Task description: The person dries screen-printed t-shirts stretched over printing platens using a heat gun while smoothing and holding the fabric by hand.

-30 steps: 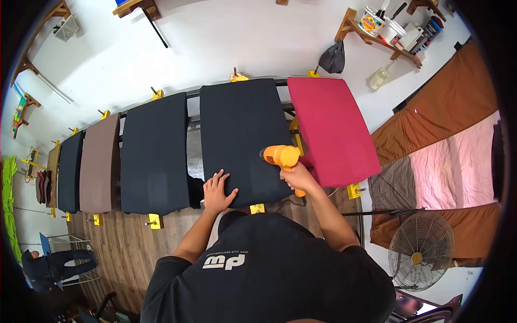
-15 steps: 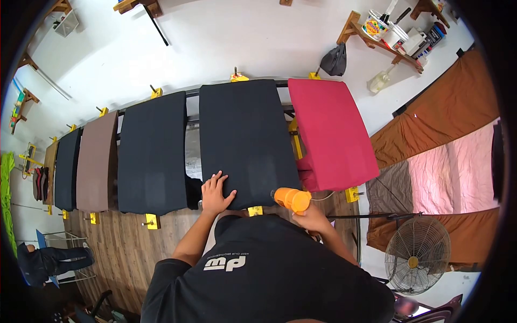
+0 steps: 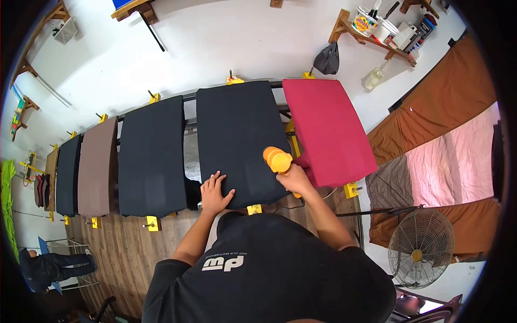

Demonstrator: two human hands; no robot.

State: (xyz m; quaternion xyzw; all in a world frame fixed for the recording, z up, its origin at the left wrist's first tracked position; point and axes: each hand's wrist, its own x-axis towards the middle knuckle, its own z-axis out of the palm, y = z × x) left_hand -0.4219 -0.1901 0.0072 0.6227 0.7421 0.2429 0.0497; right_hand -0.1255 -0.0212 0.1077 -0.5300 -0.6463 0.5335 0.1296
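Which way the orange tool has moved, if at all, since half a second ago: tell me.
Yes. Against the nearest black board, the orange tool has moved away from that board's near right corner, toward the wall.

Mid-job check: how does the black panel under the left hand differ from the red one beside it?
Contact: the left hand rests on the black panel, not on the red panel.
Tool: the right hand holds the orange tool against the view of the black panel, clear of the red panel's top.
Pose: the black panel runs almost straight up the picture; the red panel slants.
Shared: both look cloth-covered.
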